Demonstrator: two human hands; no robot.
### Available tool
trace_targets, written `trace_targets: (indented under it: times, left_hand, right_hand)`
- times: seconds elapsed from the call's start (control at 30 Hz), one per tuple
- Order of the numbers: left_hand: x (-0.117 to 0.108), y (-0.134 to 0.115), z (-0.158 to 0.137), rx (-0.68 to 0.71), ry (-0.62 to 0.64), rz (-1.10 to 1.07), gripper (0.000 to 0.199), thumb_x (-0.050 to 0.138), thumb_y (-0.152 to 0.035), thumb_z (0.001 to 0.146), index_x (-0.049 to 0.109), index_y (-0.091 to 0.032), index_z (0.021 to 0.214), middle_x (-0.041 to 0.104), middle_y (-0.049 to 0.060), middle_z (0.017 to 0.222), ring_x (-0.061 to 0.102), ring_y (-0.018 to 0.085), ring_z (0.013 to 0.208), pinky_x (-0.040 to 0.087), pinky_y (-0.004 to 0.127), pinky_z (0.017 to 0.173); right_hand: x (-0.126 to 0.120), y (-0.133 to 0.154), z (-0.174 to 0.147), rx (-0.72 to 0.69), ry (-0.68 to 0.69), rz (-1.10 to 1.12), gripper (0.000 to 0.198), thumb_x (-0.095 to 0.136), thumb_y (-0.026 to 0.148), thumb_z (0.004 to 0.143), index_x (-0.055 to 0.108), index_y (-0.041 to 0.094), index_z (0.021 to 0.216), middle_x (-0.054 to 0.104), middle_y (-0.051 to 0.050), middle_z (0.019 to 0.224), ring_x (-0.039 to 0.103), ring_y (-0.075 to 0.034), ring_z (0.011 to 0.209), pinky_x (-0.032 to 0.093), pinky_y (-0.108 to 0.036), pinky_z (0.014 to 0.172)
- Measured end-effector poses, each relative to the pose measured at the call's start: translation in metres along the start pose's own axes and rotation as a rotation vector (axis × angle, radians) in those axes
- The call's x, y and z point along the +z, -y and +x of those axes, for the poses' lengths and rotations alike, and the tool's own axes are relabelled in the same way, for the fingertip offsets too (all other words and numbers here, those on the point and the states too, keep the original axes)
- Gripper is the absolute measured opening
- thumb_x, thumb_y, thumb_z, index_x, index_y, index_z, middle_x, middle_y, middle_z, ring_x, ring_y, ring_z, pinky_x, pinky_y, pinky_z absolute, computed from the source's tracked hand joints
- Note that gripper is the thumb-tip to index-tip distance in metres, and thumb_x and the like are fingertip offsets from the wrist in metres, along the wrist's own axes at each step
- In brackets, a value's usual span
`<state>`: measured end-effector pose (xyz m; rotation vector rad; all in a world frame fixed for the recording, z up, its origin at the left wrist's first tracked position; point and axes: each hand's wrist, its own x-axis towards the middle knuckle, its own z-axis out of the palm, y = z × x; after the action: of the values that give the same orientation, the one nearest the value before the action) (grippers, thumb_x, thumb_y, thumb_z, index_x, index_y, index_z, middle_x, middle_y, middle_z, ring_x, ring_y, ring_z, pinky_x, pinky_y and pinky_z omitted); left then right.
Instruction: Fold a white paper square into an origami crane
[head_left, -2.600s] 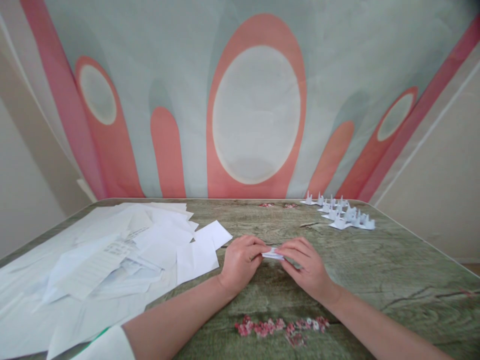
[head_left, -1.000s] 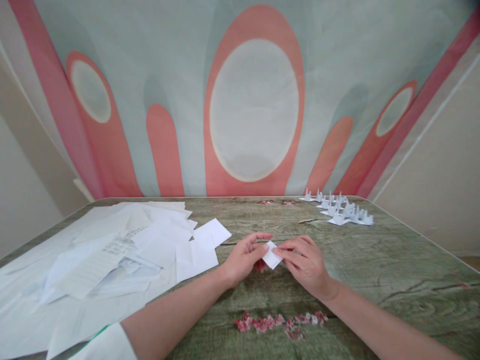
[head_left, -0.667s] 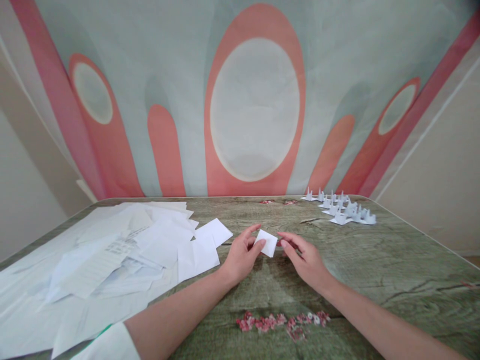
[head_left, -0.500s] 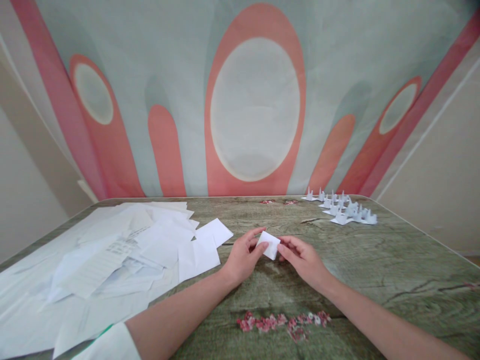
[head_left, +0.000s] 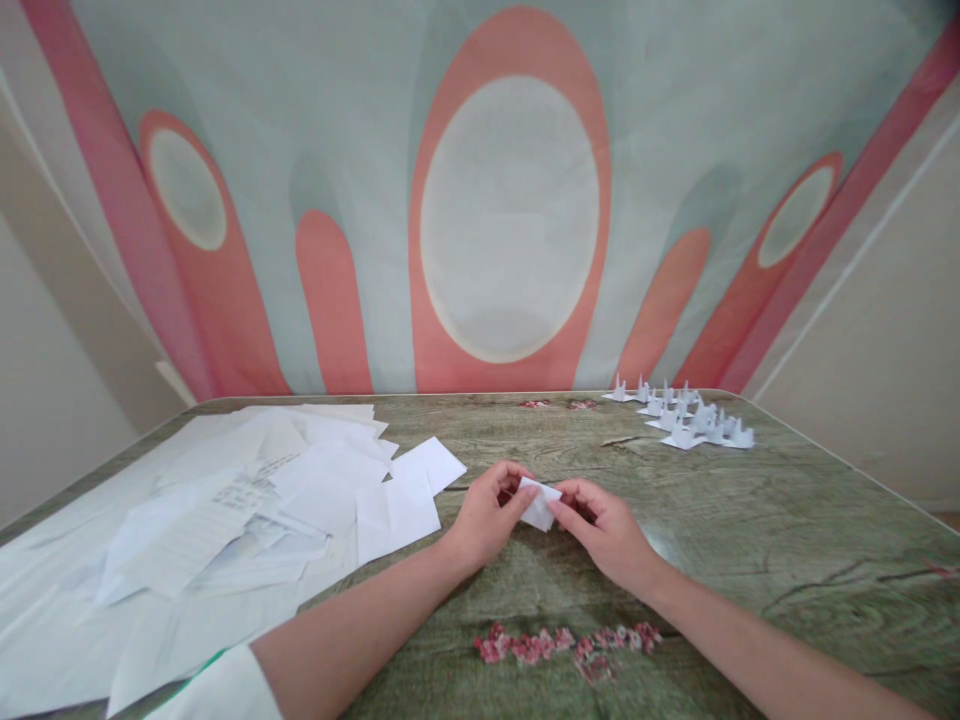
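Observation:
A small folded square of white paper (head_left: 538, 510) is held between my two hands above the middle of the table. My left hand (head_left: 489, 512) pinches its left side, thumb lying over the front face. On the right side, my right hand (head_left: 598, 522) grips the paper's edge between thumb and curled fingers. The fingertips behind the paper are partly hidden. Two loose white paper squares (head_left: 401, 512) lie on the table just left of my left hand.
A wide heap of white paper sheets (head_left: 225, 510), some printed, covers the table's left side. Several folded white paper cranes (head_left: 697, 418) stand together at the back right. The wood-patterned table (head_left: 750, 540) carries a pink flower print in front. A patterned backdrop rises behind.
The folded paper has tipped and come slightly lower. My right thumb has moved further onto its face, and the fingers of both hands have curled in more.

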<state>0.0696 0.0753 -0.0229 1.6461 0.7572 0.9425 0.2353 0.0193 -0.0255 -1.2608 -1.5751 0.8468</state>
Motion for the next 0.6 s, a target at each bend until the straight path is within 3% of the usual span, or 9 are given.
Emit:
trace_targets:
  times: [0.1, 0.2, 0.6]
  left_hand:
    - [-0.0001, 0.0009, 0.0005, -0.005, -0.011, -0.025, 0.017, 0.055, -0.032, 0.082, 0.051, -0.016, 0.087, 0.058, 0.001, 0.071, 0.053, 0.012, 0.064, 0.039, 0.022, 0.059]
    - [-0.0001, 0.0006, 0.0011, -0.006, -0.022, -0.033, 0.017, 0.056, -0.032, 0.082, 0.051, -0.016, 0.087, 0.057, 0.0, 0.07, 0.052, 0.011, 0.063, 0.039, 0.022, 0.058]
    - [-0.0006, -0.0004, -0.0015, 0.023, -0.03, 0.081, 0.019, 0.056, -0.034, 0.082, 0.054, -0.016, 0.089, 0.058, 0.0, 0.07, 0.053, 0.012, 0.063, 0.04, 0.022, 0.06]
  right_hand:
    - [0.0003, -0.0021, -0.0003, -0.026, -0.068, 0.043, 0.019, 0.054, 0.031, 0.083, 0.049, 0.021, 0.098, 0.054, 0.003, 0.069, 0.052, -0.013, 0.063, 0.042, -0.025, 0.061]
    - [0.0004, -0.0029, -0.0001, -0.073, -0.133, 0.06, 0.02, 0.058, 0.03, 0.081, 0.046, 0.021, 0.095, 0.056, 0.001, 0.076, 0.054, -0.014, 0.067, 0.044, -0.026, 0.064]
    - [-0.0037, 0.0022, 0.0021, -0.165, -0.132, -0.129, 0.012, 0.056, 0.031, 0.082, 0.058, 0.02, 0.078, 0.056, -0.004, 0.083, 0.055, -0.016, 0.073, 0.045, -0.028, 0.066]
